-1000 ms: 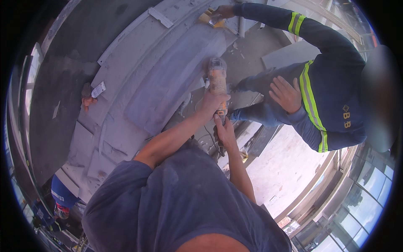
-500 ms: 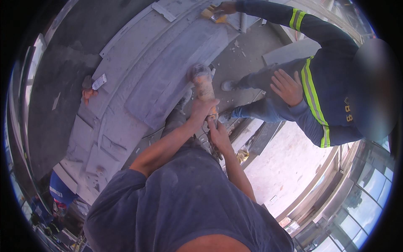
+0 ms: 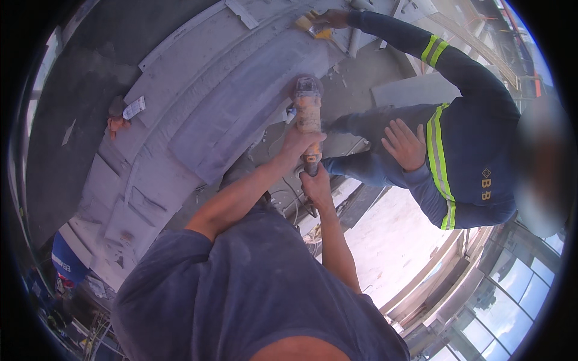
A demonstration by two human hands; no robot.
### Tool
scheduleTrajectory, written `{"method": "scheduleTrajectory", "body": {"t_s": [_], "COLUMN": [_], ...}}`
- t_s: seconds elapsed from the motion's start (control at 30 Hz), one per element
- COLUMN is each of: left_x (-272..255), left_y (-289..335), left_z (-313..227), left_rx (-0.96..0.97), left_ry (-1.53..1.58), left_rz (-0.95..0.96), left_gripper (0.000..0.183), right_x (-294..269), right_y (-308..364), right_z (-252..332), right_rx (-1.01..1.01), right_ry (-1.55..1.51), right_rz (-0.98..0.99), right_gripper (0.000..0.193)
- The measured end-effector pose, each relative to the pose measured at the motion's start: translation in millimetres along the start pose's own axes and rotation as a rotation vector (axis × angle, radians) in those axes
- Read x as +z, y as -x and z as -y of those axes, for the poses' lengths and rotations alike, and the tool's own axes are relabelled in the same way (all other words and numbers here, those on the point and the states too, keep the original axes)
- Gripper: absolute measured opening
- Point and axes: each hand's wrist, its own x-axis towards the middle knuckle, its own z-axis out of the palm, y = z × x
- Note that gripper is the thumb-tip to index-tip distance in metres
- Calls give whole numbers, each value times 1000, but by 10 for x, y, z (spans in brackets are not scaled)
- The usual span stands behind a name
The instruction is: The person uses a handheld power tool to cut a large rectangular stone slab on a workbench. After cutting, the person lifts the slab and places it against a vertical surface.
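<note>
A dusty orange angle grinder (image 3: 309, 114) reaches away from me, its head against the right edge of a smooth grey slab (image 3: 232, 111). My left hand (image 3: 299, 144) is wrapped round the middle of the grinder's body. Behind it, my right hand (image 3: 316, 184) grips the dark rear end, and a cord hangs down beside that hand. The disc under the head is mostly hidden.
At the right stands a co-worker (image 3: 469, 144) in a dark top with reflective bands, one palm raised near the grinder, the other hand holding a yellowish brush (image 3: 314, 26) on the far ledge. An orange object (image 3: 118, 124) lies at the left.
The grinder has moved right and slightly farther away along the slab's edge, both my hands going with it. The co-worker's raised hand stays much the same; the whole view has shifted a little.
</note>
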Motion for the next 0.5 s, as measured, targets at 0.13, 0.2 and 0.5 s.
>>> {"method": "scheduleTrajectory", "body": {"t_s": [0.13,0.2,0.5], "left_x": [105,159,258], "left_y": [-105,-289,-599], "left_z": [-222,-195,-43], "left_rx": [-109,-172,-14], "left_ry": [61,34,-37], "left_rz": [-112,-204,-292], "left_gripper": [54,54,50], "right_x": [-138,-193,-270], "right_y": [-107,-189,-472], "right_z": [350,418,393], "right_rx": [26,39,72], "right_ry": [86,151,253], "right_rz": [41,34,30], "right_gripper": [36,46,58]}}
